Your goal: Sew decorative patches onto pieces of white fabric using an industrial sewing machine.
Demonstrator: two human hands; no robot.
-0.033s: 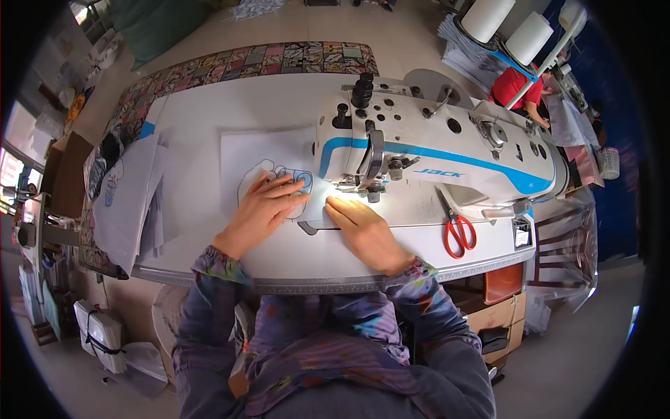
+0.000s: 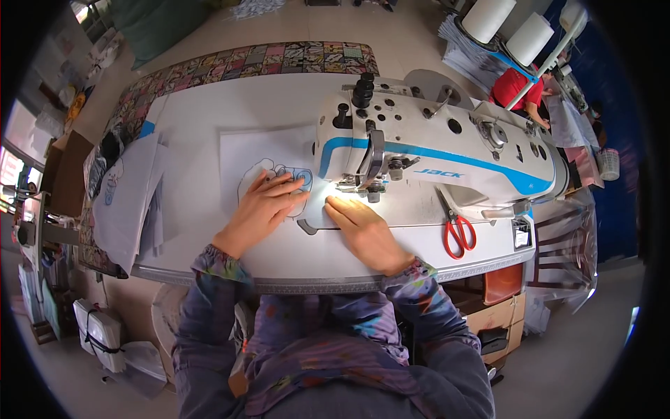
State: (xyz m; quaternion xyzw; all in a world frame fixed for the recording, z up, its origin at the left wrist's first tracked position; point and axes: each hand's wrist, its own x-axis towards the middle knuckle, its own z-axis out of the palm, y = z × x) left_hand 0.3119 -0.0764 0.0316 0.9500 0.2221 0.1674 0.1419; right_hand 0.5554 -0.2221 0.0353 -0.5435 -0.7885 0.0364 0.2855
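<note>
A white sheet point(image 2: 241, 150), cloth or paper, lies on the sewing machine's table with a blue-and-black printed figure point(image 2: 301, 180) on it. My left hand point(image 2: 264, 207) rests flat on the print, its fingers spread. Close to the lit needle area, my right hand point(image 2: 366, 234) presses down with its fingers stretched out side by side; its thumb is hidden. The white sewing machine point(image 2: 433, 140) with a blue stripe stands just beyond, its presser foot hard to make out in the glare. A small grey curved piece point(image 2: 307, 227) shows between my hands.
Red-handled scissors point(image 2: 459, 236) lie under the machine arm at the right. Stacked white printed pieces point(image 2: 125, 199) overhang the table's left side. Thread cones point(image 2: 488, 19) stand at the far right, near a person in red point(image 2: 513, 87). A patterned cloth point(image 2: 279, 59) runs behind the table.
The white sheet and its print have shifted very slightly away from me, baring a little more of the grey curved piece. Both hands stay in nearly the same place.
</note>
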